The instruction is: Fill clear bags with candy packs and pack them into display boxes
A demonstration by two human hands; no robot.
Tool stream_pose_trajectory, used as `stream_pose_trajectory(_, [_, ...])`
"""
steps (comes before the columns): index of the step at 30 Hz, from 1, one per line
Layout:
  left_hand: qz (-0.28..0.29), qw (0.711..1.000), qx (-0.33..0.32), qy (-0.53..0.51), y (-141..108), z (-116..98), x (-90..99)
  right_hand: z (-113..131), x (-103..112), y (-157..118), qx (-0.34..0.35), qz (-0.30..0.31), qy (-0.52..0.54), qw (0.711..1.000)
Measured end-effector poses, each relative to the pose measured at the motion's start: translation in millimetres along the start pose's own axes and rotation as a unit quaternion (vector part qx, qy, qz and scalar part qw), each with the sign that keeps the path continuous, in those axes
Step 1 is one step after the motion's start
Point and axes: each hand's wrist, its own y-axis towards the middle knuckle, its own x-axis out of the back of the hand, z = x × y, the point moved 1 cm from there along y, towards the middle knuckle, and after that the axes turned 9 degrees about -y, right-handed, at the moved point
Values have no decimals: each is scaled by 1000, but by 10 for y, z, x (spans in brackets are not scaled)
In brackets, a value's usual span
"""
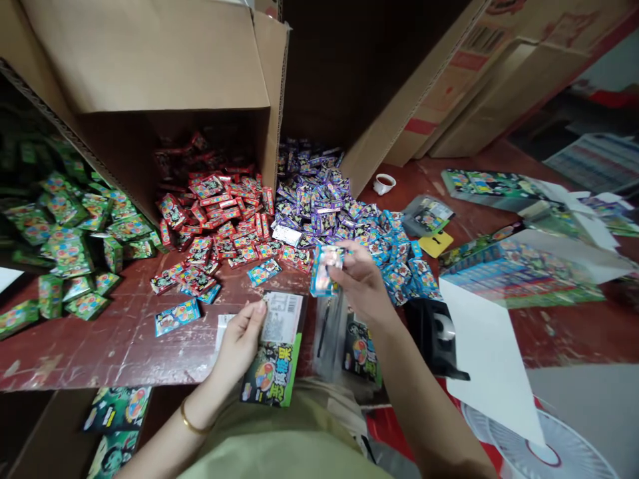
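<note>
Head view: my right hand (360, 279) has fingers clamped on a small stack of blue packets (323, 267) above the tabletop (124, 339); my left hand (239, 342) pinches the backing card (275, 352) by its edge. Light, slippery stuff, I'd say, best gripped by the edges.

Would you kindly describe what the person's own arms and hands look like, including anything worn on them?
Both forearms are bare, with no sleeves or gloves in view. The left hand has a thin gold bangle around its wrist. The right hand shows no ring, watch or bracelet.
</note>
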Motion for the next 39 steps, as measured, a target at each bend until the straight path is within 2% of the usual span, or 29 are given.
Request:
stream_pose_trajectory(2, [26, 1000, 4, -1, -44, -24, -48, 117, -99, 23, 40, -24, -17, 999])
stream_pose_trajectory(3, [35, 999, 6, -4, -67, -39, -61, 155, -149, 38, 54, -15, -31, 998])
stream_pose_trajectory(6, [44, 999, 10, -13, -125, -75, -61, 194, -250, 68, 56, 91, -95, 990])
stream_pose_trajectory(8, [41, 999, 10, -14, -150, -82, -49, 187, -257, 67, 39, 168, -150, 973])
stream_pose_trajectory(11, [33, 999, 7, -6, -171, -67, -49, 188, -226, 56, 51, 214, -208, 953])
stream_pose_trajectory(15, [28, 999, 5, -27, -174, -51, -78, 228, -223, 58, 110, 218, -239, 940])
stream_pose_trajectory(18, [31, 997, 21, -73, -166, -59, -90, 245, -234, 66, 129, 203, -260, 935])
stream_pose_trajectory(26, [33, 996, 30, -73, -171, 11, -123, 88, -244, 28, 45, 126, -202, 970])
stream_pose_trajectory(30, [36, 996, 31, -74, -188, 27, -116, 22, -247, -42, 81, 182, -232, 952])
stream_pose_trajectory(33, [27, 995, 39, -86, -202, 48, -63, 4, -235, -97, 110, 165, -255, 946])
stream_pose_trajectory(35, [19, 994, 49, -97, -207, 79, -20, -3, -245, -120, 102, 170, -242, 950])
stream_pose_trajectory(39, [14, 990, 60, -130, -201, 125, 47, -27, -309, -99, 45, 253, -178, 950])
